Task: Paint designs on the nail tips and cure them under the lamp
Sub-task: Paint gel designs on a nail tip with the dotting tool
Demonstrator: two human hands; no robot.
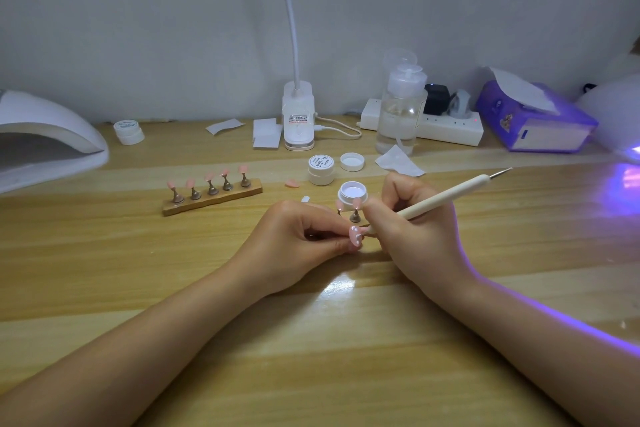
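Observation:
My left hand (298,239) pinches a pink nail tip (355,236) that carries white dots. My right hand (412,229) grips a white dotting pen (446,196), its lower end at the nail tip and its metal point up to the right. Just behind the hands stands an open jar of white gel (352,193), with a small nail stand (354,216) in front of it. A wooden holder (212,196) with several pink tips on stands lies to the left. A white curing lamp (45,142) sits at the far left.
A closed gel jar (321,168), a loose lid (352,161) and a loose pink tip (291,183) lie behind the hands. Further back are a desk lamp base (298,121), a pump bottle (400,107), a power strip (446,130), a purple tissue pack (533,121) and another jar (129,131). Violet light glows at the right edge (628,177).

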